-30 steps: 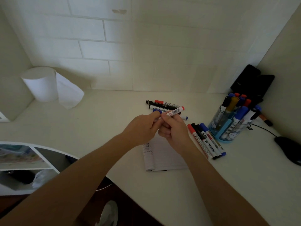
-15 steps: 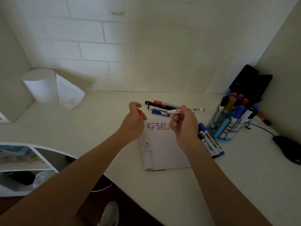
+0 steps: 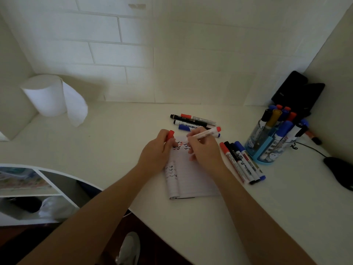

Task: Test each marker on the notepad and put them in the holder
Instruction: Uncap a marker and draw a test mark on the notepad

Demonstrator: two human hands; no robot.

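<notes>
A white lined notepad point(image 3: 193, 180) lies open on the desk, with rows of small coloured check marks near its top. My right hand point(image 3: 204, 148) holds an uncapped red marker point(image 3: 205, 133), tip down on the marks. My left hand point(image 3: 158, 152) rests on the pad's left edge and pinches the red cap point(image 3: 170, 135). Several loose markers point(image 3: 191, 121) lie just behind the pad, and several more markers point(image 3: 241, 162) lie in a row to its right. The clear blue-based holder point(image 3: 267, 148) at the right stands full of markers.
A roll of paper towel point(image 3: 49, 96) stands at the back left. Black devices point(image 3: 298, 92) lean in the right corner. A black mouse point(image 3: 340, 171) with its cable sits at the far right. A white shelf unit point(image 3: 38, 190) stands below the desk's curved edge.
My hands pulled the red cap off the marker. The right hand then turned the marker and lowered its tip onto the notepad, while the left hand settled on the pad with the cap.
</notes>
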